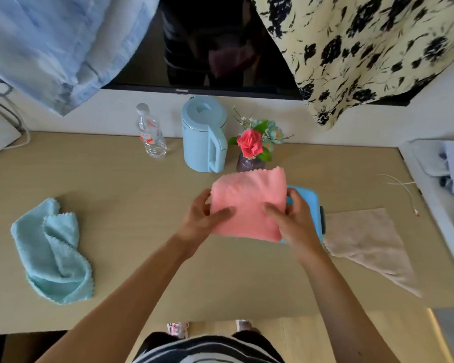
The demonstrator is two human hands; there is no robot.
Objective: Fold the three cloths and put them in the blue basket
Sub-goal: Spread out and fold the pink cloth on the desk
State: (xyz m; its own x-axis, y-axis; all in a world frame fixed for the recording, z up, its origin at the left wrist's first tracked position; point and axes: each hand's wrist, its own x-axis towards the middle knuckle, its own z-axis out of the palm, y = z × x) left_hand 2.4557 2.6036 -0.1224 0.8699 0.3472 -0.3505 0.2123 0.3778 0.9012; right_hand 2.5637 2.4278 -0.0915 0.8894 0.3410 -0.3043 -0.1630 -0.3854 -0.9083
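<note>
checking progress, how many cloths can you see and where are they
3. The pink cloth, folded, is held in both hands over the blue basket. The teal cloth lies crumpled at the table's left. The beige cloth lies flat at the right. The basket's inside is hidden.

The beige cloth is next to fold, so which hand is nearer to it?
Right. The right hand grips the pink cloth just left of the beige cloth; the left hand holds the pink cloth's far side.
</note>
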